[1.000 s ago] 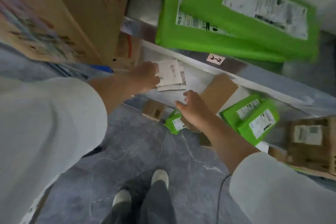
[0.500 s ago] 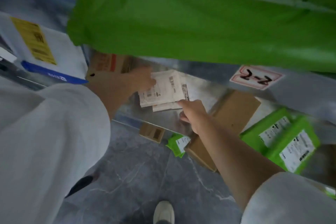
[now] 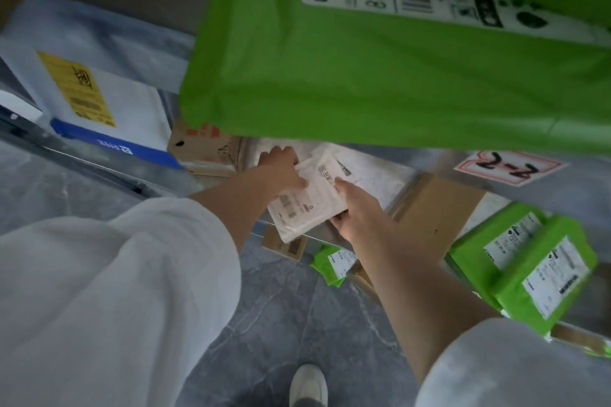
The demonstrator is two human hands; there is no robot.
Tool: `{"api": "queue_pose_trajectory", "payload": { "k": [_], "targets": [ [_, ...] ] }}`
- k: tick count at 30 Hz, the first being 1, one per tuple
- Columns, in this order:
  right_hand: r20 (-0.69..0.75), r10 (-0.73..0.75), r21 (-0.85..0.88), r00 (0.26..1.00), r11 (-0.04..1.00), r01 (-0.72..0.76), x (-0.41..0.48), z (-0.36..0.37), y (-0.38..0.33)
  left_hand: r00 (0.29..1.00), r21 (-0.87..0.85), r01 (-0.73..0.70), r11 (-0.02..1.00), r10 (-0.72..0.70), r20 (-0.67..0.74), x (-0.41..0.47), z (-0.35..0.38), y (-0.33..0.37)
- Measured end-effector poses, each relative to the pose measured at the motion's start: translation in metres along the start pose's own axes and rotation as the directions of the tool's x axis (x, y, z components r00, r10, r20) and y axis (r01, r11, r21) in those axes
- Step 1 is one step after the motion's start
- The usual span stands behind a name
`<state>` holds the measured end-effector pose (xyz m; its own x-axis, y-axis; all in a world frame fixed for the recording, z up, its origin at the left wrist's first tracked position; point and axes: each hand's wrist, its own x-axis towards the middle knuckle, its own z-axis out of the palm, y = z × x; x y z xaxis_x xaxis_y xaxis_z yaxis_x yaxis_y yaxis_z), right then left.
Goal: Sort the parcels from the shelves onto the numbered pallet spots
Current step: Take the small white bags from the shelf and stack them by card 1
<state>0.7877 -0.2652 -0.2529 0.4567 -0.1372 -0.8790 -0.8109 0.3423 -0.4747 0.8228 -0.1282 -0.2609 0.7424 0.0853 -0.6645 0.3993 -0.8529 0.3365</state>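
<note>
White flat parcel [image 3: 307, 205] overhangs the shelf's [image 3: 494, 203] front edge, long axis running away from the person; left hand [image 3: 281, 168] grips its left side, right hand [image 3: 355, 208] its right.

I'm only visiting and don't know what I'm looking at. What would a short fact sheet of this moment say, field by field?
Held item: white parcel, flat, printed label facing up
Left hand: left hand grips its far left corner
Right hand: right hand grips its right edge, thumb on top
Under it: second white packet lying on the shelf
Shelf above: large green parcel
Shelf tag: 2-2 tag, below the large green parcel
To the right: small green parcels, labels up
</note>
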Motion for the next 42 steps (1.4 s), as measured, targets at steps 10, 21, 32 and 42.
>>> {"api": "queue_pose_trajectory", "payload": {
  "k": [10,21,32,42],
  "targets": [
    [0.103,-0.028,-0.219,0.994,0.975,0.05,-0.055,-0.01,-0.001,0.999,-0.243,0.046,0.969,-0.038,0.036,-0.049,-0.002,-0.032],
    [0.236,-0.173,-0.269,0.956,0.934,0.235,-0.19,-0.051,0.035,0.969,-0.474,-0.147,0.868,0.03,-0.244,-0.217,-0.03,-0.016],
    [0.217,-0.401,-0.252,0.89,0.858,0.448,-0.397,-0.131,0.07,0.943,-0.522,-0.294,0.801,0.154,-0.295,-0.434,-0.055,-0.012],
    [0.406,-0.476,-0.267,0.78,0.755,0.6,-0.524,-0.183,0.097,0.885,-0.764,-0.372,0.527,-0.046,-0.463,-0.624,-0.02,-0.029]
  ]
}}
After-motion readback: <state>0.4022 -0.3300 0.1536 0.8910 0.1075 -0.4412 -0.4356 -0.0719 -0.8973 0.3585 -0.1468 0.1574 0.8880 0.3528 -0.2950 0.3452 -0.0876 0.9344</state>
